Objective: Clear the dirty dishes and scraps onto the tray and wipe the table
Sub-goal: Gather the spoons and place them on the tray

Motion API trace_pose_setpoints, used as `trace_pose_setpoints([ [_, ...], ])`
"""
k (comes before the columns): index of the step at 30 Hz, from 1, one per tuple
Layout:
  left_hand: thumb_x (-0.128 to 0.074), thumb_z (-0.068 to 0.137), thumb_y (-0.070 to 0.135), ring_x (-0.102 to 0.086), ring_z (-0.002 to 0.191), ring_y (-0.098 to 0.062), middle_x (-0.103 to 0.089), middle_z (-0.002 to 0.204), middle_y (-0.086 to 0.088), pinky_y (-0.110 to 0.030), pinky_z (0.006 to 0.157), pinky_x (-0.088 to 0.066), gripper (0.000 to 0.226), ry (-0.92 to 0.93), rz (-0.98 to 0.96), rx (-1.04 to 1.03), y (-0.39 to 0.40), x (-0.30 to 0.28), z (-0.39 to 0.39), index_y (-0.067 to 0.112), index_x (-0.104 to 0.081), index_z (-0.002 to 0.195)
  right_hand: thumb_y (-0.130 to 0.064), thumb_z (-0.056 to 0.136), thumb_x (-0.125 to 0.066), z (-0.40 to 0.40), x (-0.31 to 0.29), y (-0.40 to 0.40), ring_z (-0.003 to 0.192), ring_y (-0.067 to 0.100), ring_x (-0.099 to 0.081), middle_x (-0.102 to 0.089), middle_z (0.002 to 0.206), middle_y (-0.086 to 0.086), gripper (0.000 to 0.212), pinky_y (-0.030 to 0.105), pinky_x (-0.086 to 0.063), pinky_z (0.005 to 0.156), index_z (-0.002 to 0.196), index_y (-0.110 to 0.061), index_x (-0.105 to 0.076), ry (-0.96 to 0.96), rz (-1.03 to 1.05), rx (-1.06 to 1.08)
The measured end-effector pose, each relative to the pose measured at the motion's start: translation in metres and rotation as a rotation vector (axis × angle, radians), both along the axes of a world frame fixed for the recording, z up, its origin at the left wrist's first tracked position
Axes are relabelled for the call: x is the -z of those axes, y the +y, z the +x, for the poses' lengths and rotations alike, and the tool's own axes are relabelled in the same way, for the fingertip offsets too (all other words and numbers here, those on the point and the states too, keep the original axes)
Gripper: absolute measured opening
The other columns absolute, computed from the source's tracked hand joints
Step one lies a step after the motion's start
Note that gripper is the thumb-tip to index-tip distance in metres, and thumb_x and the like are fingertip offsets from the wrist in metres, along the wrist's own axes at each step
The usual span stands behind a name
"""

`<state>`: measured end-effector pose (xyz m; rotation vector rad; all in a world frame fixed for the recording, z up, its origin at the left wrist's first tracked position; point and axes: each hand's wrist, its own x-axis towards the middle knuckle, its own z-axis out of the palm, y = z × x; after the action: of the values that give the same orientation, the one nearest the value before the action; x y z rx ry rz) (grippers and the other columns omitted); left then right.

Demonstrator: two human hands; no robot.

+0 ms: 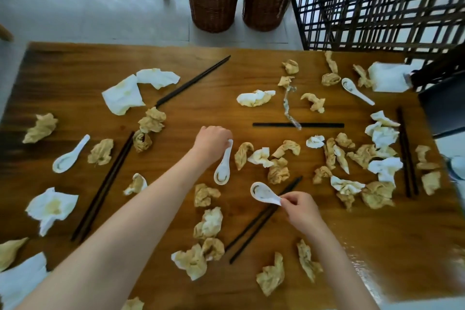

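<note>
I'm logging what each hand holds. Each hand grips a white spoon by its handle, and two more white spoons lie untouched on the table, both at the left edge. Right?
Not quite. The head view shows the left hand and right hand each holding a spoon, but only one untouched spoon lies at the left; the other spoon lies far right.

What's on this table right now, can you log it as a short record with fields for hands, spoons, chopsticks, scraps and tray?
left hand: left hand grips handle of a white spoon
right hand: right hand pinches handle of second spoon
loose spoons: one at left, one at far right
chopsticks: five dark pairs, e.g. the pair beneath the right hand
scraps: crumpled stained napkins and tan food bits all over the table
tray: not in view
</note>
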<state>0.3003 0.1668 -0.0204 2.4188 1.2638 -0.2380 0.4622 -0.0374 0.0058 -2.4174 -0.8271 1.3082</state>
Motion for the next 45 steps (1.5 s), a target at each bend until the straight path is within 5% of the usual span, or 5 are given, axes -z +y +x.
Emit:
trace_pose_setpoints([
  [11, -0.056, 0.093, 0.027, -0.060, 0.085, -0.018, -0.067, 0.095, -0.001, -0.033, 0.079, -0.047, 0.016, -0.148, -0.053, -0.122, -0.005, -0.002, -0.013, 0.017, -0.065, 0.101, -0.015, 0.093, -0.053, 0.000, -0.002, 0.001, 0.067, 0.013, -0.057, -0.062, 0.078, 0.000, 0.014, 0.023, -0.045, 0.057, 0.099, -0.016, -0.066, 0.021, -0.019, 0.032],
  [29, -0.055, 0.088, 0.036, -0.056, 0.066, -0.014, -0.060, 0.075, 0.003, -0.024, 0.050, -0.039, 0.018, -0.015, -0.222, -0.430, -0.043, -0.008, -0.083, 0.021, -0.061, 0.081, -0.013, 0.094, -0.051, -0.002, 0.004, 0.010, 0.065, 0.014, -0.052, -0.058, 0.074, 0.001, 0.015, 0.023, -0.041, 0.054, 0.100, -0.011, -0.065, 0.054, -0.046, 0.036],
  [37, -0.059, 0.084, 0.034, -0.058, 0.070, -0.009, -0.063, 0.076, 0.007, -0.021, 0.051, -0.042, 0.014, -0.057, -0.401, -0.537, -0.062, -0.007, -0.083, 0.023, -0.066, 0.082, -0.013, 0.094, -0.051, -0.003, 0.004, 0.014, 0.064, 0.013, -0.055, -0.064, 0.075, 0.003, 0.011, 0.024, -0.045, 0.056, 0.094, -0.014, -0.062, 0.064, -0.082, 0.145],
  [45, -0.062, 0.084, 0.026, -0.058, 0.073, -0.013, -0.068, 0.081, -0.001, -0.024, 0.063, -0.048, 0.013, -0.232, -0.661, -0.862, -0.090, -0.007, -0.090, 0.018, -0.070, 0.078, -0.012, 0.095, -0.049, -0.007, -0.002, 0.014, 0.060, 0.013, -0.055, -0.065, 0.079, 0.007, 0.013, 0.020, -0.044, 0.050, 0.103, -0.011, -0.060, 0.138, -0.106, 0.215],
])
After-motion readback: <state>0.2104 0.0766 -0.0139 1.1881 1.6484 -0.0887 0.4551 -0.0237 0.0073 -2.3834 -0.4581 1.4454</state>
